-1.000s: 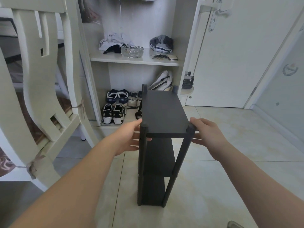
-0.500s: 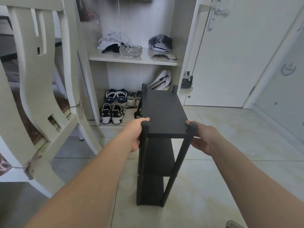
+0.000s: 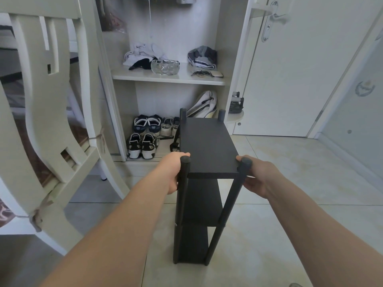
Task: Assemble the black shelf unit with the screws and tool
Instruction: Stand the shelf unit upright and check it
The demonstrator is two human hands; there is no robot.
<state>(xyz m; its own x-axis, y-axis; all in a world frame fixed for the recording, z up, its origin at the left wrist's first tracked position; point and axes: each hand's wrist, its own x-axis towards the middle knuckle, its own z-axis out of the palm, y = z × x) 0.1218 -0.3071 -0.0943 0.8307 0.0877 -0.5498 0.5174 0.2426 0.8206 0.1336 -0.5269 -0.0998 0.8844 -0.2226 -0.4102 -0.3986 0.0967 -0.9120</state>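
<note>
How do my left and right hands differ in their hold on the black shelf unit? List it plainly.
The left hand grips by the near-left post; the right hand by the near-right post. The left hand's fingers are hidden behind its post; the right hand's fingers show, curled under the top board. Both hold the black shelf unit at its top, thumbs uppermost.

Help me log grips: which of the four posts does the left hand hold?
The near-left post, gripped near its top by the left hand; far posts are untouched.
</note>
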